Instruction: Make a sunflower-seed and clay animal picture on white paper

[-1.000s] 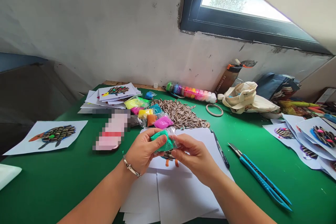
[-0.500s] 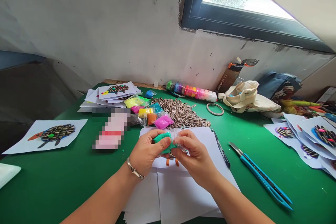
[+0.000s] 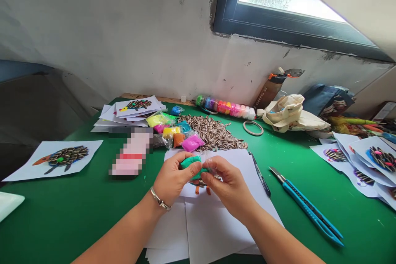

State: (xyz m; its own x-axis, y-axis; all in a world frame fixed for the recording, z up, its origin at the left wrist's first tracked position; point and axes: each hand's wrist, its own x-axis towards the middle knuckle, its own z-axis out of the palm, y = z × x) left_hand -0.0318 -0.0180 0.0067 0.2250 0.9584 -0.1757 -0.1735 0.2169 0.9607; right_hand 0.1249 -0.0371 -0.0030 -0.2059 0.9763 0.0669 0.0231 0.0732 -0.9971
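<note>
My left hand [image 3: 173, 179] is closed around a lump of green modelling clay [image 3: 190, 161], thumb on top. A clear plastic wrapper [image 3: 208, 157] sticks out at the clay's right side. The fingers of my right hand [image 3: 231, 185] pinch there, on the wrapper, close against the clay. Below both hands lies white paper [image 3: 216, 222] in a loose stack. On it, partly hidden by my fingers, is a sunflower-seed picture [image 3: 202, 183] with two orange clay legs [image 3: 202, 190].
Beyond the hands lie a heap of striped sunflower seeds [image 3: 216, 132] and several bagged clays [image 3: 192, 142]. To the right are a pen [image 3: 261, 175] and a blue utility knife [image 3: 309, 208] with its blade out. Finished pictures [image 3: 69, 159] lie left; a tape roll [image 3: 253, 128] sits behind.
Both hands stay nearly in place. The right fingers have shifted slightly at the wrapper, and a little more of the seed picture shows beneath.
</note>
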